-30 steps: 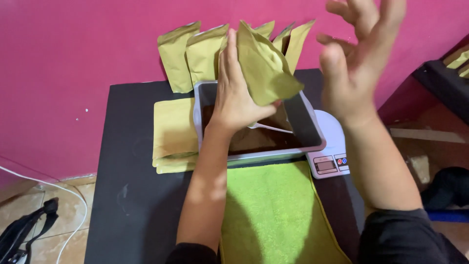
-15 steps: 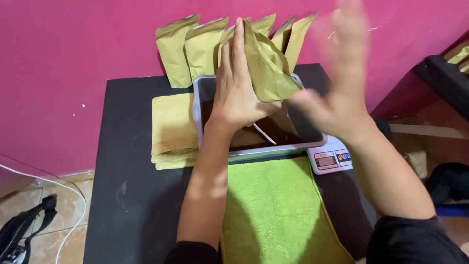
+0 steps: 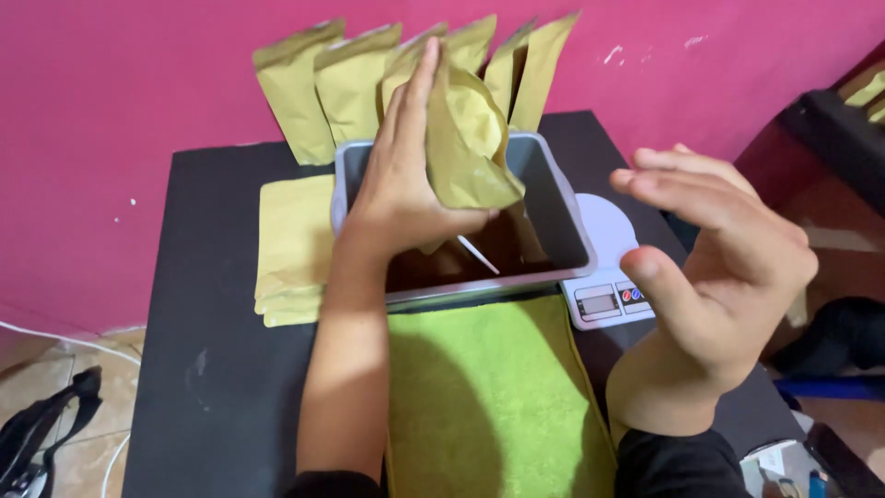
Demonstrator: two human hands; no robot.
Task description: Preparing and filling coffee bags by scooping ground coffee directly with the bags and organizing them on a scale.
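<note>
My left hand (image 3: 398, 184) grips an olive-gold paper pouch (image 3: 466, 148) and holds it upright over a grey rectangular tub (image 3: 562, 217) of dark brown powder. A white scoop handle (image 3: 477, 254) sticks out of the powder below the pouch. My right hand (image 3: 714, 249) hangs empty to the right of the tub, fingers spread, above a white digital kitchen scale (image 3: 604, 295). It touches nothing.
Several filled gold pouches (image 3: 304, 88) lean against the pink wall behind the tub. A stack of flat empty pouches (image 3: 293, 240) lies left of it. A green towel (image 3: 489, 397) covers the front of the black table (image 3: 212, 350). A dark shelf (image 3: 843, 138) stands at right.
My right hand has dropped from high near the wall down to the right of the tub. The left hand still holds the pouch, now tilted more upright.
</note>
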